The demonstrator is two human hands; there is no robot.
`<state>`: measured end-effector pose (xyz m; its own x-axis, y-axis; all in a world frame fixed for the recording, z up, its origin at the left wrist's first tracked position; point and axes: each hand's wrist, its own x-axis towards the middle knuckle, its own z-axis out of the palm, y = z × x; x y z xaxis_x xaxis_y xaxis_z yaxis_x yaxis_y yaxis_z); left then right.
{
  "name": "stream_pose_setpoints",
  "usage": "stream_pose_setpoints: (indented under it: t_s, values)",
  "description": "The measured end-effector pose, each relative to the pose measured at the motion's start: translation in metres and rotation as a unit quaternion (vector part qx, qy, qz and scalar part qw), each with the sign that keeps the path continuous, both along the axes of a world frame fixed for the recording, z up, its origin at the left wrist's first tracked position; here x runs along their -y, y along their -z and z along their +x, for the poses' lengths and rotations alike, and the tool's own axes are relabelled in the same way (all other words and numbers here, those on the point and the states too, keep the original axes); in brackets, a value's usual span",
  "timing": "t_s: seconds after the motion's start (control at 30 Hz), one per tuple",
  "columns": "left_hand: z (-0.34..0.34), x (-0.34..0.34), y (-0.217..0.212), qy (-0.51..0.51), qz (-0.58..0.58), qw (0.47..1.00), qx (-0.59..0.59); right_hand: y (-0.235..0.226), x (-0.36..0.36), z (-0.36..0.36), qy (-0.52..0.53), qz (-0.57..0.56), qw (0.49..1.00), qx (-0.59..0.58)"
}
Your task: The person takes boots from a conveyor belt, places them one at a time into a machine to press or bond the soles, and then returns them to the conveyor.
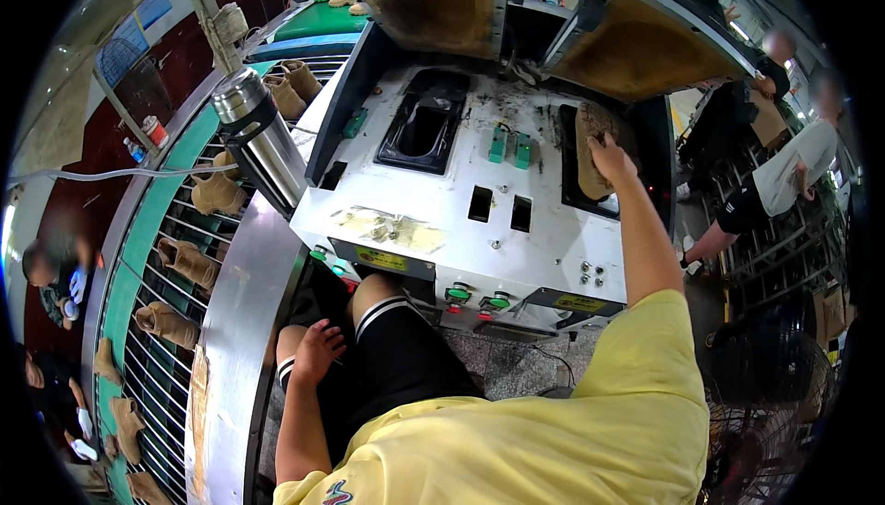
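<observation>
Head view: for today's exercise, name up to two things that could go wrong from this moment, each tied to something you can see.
1. The right hand presses a tan shoe in the right mould cavity beneath an open padded lid; if the lid came down, the fingers might be caught.
2. The left hand rests on the knee near the green buttons, so an accidental press seems possible.
</observation>
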<state>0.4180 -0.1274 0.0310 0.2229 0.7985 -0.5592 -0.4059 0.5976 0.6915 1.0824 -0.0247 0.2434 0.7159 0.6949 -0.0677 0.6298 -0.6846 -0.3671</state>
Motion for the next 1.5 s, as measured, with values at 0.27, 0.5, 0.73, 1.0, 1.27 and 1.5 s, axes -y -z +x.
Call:
stream_pose_setpoints:
  t_s: [0.27, 0.5, 0.73, 1.0, 1.27, 1.5]
  values:
    - [0.179, 0.011, -0.017, 0.33, 0.215, 0.908, -0.147, 0.116, 0.227, -0.048, 0.023, 0.459, 0.874, 0.159]
    - [0.327, 0.009, -0.022, 0.407, 0.37, 0.813, -0.191, 0.161, 0.311, -0.044, 0.439, 0.548, 0.486, -0.52]
    - [0.253, 0.029, -0.037, 0.416, 0.38, 0.806, -0.178, 0.194, 0.315, -0.121, 0.286, 0.425, 0.625, -0.589]
    - [0.004, 0.016, -0.01, -0.056, 0.246, 0.961, -0.111, 0.217, 0.204, -0.329, -0.109, 0.163, 0.755, -0.626]
    - [-0.306, 0.101, -0.021, -0.47, 0.116, 0.842, -0.238, 0.173, 0.119, -0.549, -0.533, 0.016, 0.669, -0.518]
    - [-0.547, 0.164, 0.023, -0.5, -0.042, 0.649, -0.572, 0.175, 0.105, -0.769, -0.701, -0.007, 0.625, -0.344]
